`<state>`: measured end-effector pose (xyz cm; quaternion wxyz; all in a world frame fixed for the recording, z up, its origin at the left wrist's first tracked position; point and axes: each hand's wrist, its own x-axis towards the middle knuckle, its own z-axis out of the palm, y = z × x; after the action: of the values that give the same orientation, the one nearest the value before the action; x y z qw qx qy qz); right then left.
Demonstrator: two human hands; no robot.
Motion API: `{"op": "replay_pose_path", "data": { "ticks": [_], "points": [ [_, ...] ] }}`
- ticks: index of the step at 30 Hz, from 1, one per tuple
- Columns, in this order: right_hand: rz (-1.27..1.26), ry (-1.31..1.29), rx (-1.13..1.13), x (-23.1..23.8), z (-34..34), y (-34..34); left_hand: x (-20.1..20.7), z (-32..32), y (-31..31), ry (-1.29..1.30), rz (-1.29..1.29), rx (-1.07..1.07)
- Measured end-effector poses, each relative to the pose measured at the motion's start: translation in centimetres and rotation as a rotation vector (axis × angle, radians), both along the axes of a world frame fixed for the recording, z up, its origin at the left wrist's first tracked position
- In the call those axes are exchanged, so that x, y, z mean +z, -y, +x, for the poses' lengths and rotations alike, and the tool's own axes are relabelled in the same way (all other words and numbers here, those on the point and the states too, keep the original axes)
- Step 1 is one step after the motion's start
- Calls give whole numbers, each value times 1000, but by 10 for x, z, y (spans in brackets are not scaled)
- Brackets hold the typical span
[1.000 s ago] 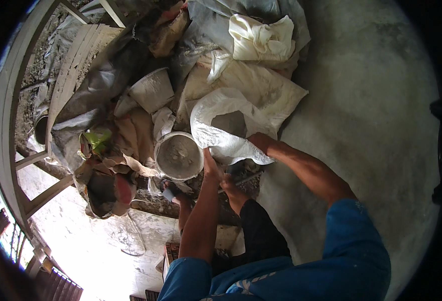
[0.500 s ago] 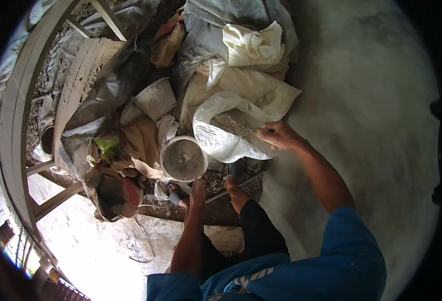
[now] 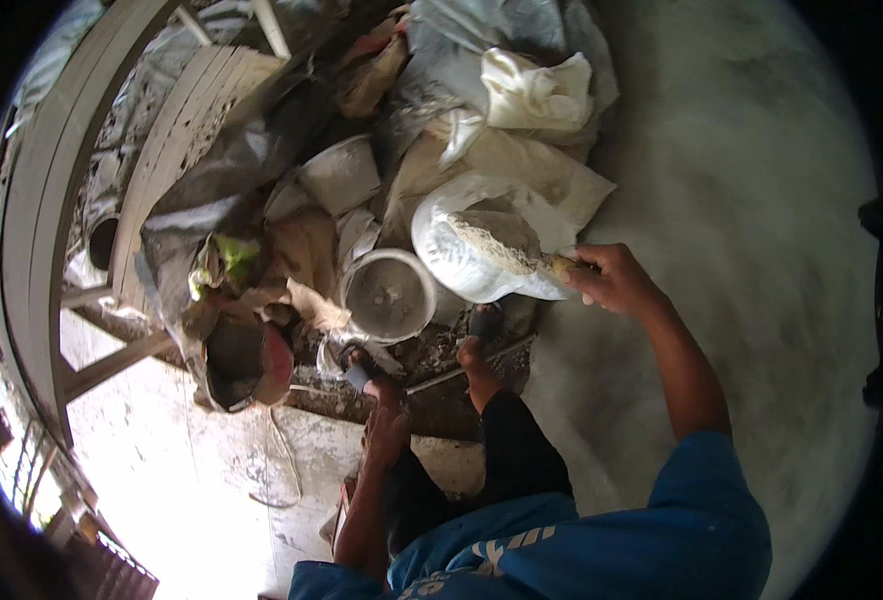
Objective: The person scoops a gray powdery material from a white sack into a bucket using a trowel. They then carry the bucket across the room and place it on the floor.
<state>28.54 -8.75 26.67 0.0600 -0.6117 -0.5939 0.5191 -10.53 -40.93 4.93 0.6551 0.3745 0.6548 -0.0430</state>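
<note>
Head view of the work area, larger features first. A smooth grey floor (image 3: pixel 751 220) occupies the right side; a wooden frame (image 3: pixel 46 200) curves along the left edge. Between them, grey plastic sheeting (image 3: pixel 466 35) and a dark sheet (image 3: pixel 261 140) lie crumpled, and a pale sack (image 3: pixel 561 165), spread out, extends beyond the white sack (image 3: pixel 449 268). Left of the latter are a tilted grey pail (image 3: pixel 341 178) and a torn paper bag (image 3: pixel 279 365) with a red side; a knotted off-white bundle (image 3: pixel 536 90) and a green wrapper (image 3: pixel 236 258) complete the surroundings. The person's feet (image 3: pixel 484 322), in dark footwear, occupy the ground just below the containers. The white sack, in front of the person, has its mouth spread wide, its thin, wrinkled wall brightly lit and grey powder (image 3: pixel 496 230) within. A round bucket (image 3: pixel 416 328), close on its left, stands upright with a dusty pale rim and grey, lumpy contents. At the sack's right edge, the right hand (image 3: pixel 616 278) is closed round the yellowish-brown handle of a short tool (image 3: pixel 563 268), whose far end is hard to distinguish from the powder. The left hand (image 3: pixel 386 428) hangs low by the left leg; its grip cannot be determined.
</note>
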Motion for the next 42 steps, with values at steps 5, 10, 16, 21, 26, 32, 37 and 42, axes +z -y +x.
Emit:
{"op": "replay_pose_path", "data": {
  "ticks": [5,10,16,21,26,32,37,42],
  "points": [
    [-238,-161,-5,-53,-58,49,17,15,35,-193,-2,122],
    [-399,-63,-46,-186,-130,91,26,24,49,-350,56,75],
    [-805,-66,-361,-335,-193,96,32,21,59,-387,114,168],
    [-1125,-314,-583,-375,-203,74,34,17,68,-383,111,213],
    [-1150,-313,-472,-317,-184,78,37,17,61,-386,189,205],
    [-923,-443,-309,-148,-127,76,36,19,53,-374,174,256],
    [-587,-326,-332,15,-56,46,24,23,45,-391,214,251],
    [-151,430,45,30,-16,0,-18,35,27,-115,537,443]
  ]
}}
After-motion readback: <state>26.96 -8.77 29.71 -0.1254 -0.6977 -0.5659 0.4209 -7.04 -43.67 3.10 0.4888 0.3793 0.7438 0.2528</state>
